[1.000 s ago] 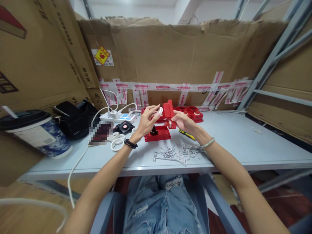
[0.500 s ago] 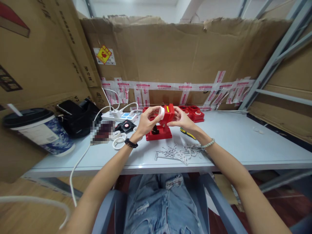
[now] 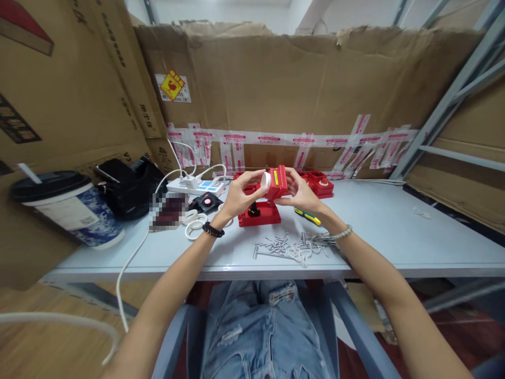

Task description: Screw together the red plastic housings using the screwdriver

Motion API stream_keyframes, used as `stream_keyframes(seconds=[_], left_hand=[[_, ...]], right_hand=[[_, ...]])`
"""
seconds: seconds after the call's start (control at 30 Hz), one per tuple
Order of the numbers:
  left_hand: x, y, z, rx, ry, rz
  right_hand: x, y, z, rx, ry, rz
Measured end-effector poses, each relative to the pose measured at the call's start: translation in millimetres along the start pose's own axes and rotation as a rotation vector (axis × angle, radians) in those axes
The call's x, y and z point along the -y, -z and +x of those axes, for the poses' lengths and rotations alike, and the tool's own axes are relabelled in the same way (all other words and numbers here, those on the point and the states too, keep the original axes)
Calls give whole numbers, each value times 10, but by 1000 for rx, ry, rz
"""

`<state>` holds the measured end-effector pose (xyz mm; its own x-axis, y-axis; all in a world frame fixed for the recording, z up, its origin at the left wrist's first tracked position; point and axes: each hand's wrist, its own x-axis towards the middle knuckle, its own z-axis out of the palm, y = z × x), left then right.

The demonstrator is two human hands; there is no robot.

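Both hands hold a red box-shaped housing [image 3: 280,181] with a yellow label, tilted and raised above the table. A white round cap [image 3: 265,180] is on its left side. My left hand [image 3: 241,196] is closed, with fingers and thumb at the cap. From the other side, my right hand [image 3: 302,193] grips the housing, its thumb below and some fingers hidden behind. Beneath them a red base [image 3: 262,216] with a black part [image 3: 253,209] rests on the table. A yellow-and-green handled tool [image 3: 307,216] lies near my right wrist.
Loose screws [image 3: 278,245] and metal pieces are heaped near the front edge of the table [image 3: 394,226]. At left are white rings [image 3: 195,227], a black fan-like part [image 3: 205,201], a power strip [image 3: 195,185] and a large cup [image 3: 71,210]. More red housings [image 3: 321,183] stand behind.
The view has shifted slightly. The housing is turned a little in my hands, and both hands keep their grip.
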<state>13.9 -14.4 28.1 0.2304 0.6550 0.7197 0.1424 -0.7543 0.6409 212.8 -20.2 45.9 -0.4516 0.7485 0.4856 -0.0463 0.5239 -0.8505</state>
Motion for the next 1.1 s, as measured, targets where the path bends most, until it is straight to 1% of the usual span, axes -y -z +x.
stream_keyframes(seconds=[0.13,0.57,0.8,0.97,1.1], left_hand=[[-14,10,1,-5,-11,28],[0,-7,3,-49,16,4],[17,11,0,-2,23,-20],[2,5,-2,-21,24,-39],[7,-7,1,-28,50,-87]], right_hand=[[-3,1,0,1,20,-32],[-27,-30,-1,-26,108,-74],[-39,-8,-4,5,139,-124],[-58,-16,5,0,180,-147],[-103,-8,24,-11,226,-174]])
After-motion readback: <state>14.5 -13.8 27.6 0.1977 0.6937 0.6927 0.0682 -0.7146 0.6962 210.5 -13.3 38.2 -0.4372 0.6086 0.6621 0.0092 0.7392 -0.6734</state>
